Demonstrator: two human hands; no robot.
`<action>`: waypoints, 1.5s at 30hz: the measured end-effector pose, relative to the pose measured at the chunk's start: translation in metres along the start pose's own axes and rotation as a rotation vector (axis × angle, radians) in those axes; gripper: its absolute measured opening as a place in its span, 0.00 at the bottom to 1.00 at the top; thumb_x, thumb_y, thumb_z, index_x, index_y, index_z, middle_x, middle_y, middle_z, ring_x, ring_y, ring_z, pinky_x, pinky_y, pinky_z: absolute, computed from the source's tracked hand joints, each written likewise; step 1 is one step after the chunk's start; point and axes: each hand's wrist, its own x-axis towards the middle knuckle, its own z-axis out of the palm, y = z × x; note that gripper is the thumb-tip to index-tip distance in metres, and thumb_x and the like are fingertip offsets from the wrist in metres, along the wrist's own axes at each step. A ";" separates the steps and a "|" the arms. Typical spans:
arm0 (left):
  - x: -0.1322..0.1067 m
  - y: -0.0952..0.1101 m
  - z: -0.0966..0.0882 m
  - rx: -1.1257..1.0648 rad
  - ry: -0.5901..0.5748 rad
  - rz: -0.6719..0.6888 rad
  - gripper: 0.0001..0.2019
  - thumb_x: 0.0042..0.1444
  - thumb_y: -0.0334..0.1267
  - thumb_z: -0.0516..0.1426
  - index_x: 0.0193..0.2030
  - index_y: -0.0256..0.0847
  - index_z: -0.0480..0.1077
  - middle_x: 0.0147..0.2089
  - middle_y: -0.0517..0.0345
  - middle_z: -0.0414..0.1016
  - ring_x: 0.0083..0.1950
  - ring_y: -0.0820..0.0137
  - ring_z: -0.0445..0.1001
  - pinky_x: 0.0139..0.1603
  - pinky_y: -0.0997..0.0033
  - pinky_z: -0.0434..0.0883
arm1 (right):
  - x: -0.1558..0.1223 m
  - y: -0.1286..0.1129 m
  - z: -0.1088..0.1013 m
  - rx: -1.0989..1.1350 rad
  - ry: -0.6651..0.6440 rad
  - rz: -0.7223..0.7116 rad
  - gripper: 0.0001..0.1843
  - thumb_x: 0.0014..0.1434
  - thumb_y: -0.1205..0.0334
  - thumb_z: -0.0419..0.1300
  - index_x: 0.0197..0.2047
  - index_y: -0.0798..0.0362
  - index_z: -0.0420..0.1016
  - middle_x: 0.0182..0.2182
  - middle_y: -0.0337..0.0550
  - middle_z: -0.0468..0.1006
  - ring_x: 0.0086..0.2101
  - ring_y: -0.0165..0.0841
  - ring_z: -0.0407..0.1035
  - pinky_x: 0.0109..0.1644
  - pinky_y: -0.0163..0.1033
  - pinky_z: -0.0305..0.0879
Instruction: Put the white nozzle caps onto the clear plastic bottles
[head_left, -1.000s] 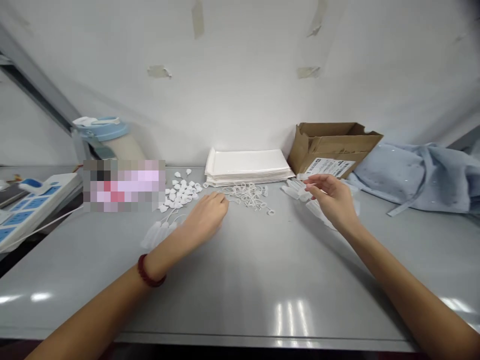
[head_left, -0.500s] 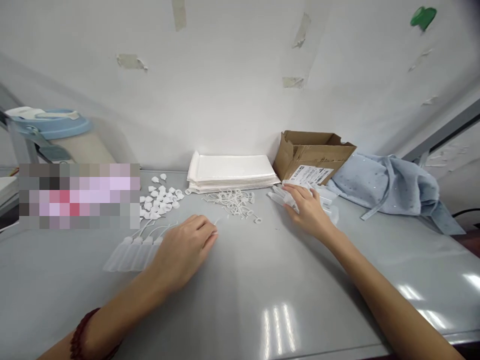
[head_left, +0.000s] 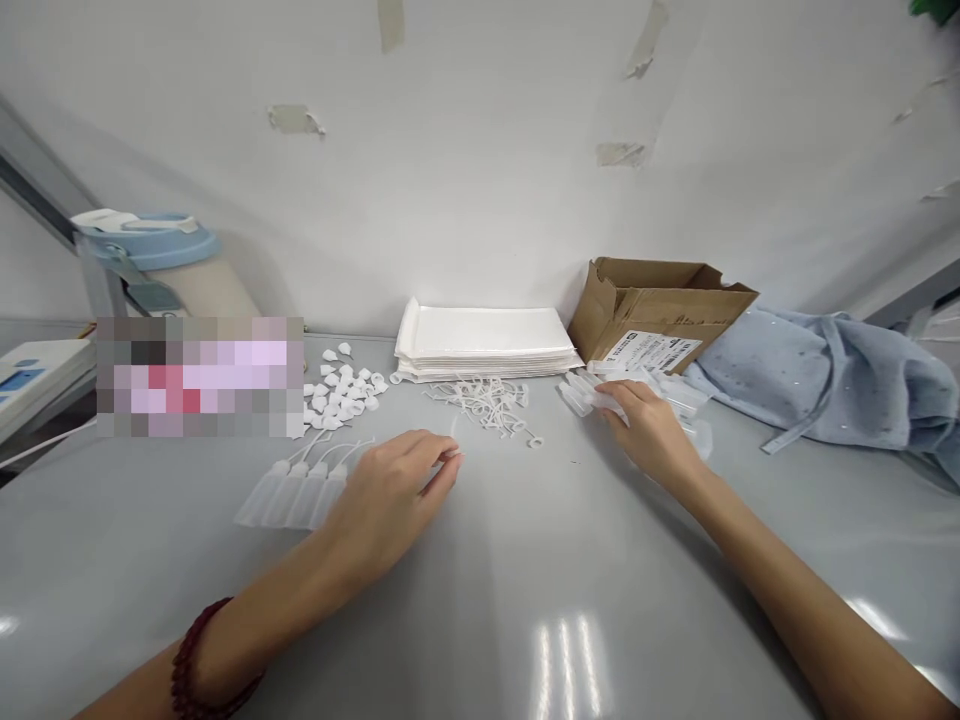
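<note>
My left hand (head_left: 394, 495) hovers low over the grey table (head_left: 525, 600), thumb and forefinger pinched on a thin white plastic stem that rises toward the pile of white loops (head_left: 491, 402). Just left of it lies a row of clear squeeze tubes (head_left: 289, 492) with long thin nozzles. My right hand (head_left: 651, 432) lies on a heap of clear plastic tubes (head_left: 600, 392) in front of the cardboard box (head_left: 660, 305), its fingers curled over them. A heap of small white caps (head_left: 345, 390) sits further back on the left.
A stack of flat white trays (head_left: 484, 342) rests against the white wall. Light blue cloth (head_left: 825, 375) is bunched at the right. A blue-lidded container (head_left: 161, 260) stands at the back left, with a white and blue device (head_left: 30, 375) at the left edge.
My left hand drew back from the loop pile toward me and now pinches a thin white piece. My right hand came down from a raised pinch onto the clear tubes.
</note>
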 end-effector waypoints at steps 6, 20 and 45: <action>0.000 0.014 -0.004 -0.317 -0.069 -0.136 0.08 0.62 0.35 0.53 0.38 0.41 0.74 0.33 0.61 0.78 0.32 0.74 0.74 0.25 0.80 0.69 | -0.009 -0.046 -0.013 0.194 0.184 -0.045 0.13 0.61 0.62 0.55 0.48 0.56 0.72 0.40 0.52 0.80 0.38 0.41 0.75 0.41 0.45 0.73; -0.004 0.031 0.001 -0.791 0.040 -0.145 0.03 0.55 0.30 0.60 0.33 0.41 0.75 0.37 0.59 0.77 0.39 0.73 0.76 0.40 0.76 0.74 | -0.044 -0.129 -0.031 0.727 -0.203 -0.096 0.12 0.61 0.65 0.57 0.49 0.52 0.70 0.38 0.43 0.81 0.35 0.34 0.75 0.39 0.38 0.72; -0.008 0.029 0.010 -0.419 0.168 0.102 0.04 0.55 0.27 0.60 0.36 0.38 0.73 0.34 0.58 0.77 0.34 0.75 0.74 0.36 0.76 0.73 | -0.050 -0.137 -0.031 0.951 -0.387 0.042 0.17 0.63 0.63 0.52 0.56 0.51 0.61 0.27 0.37 0.74 0.28 0.30 0.68 0.34 0.36 0.67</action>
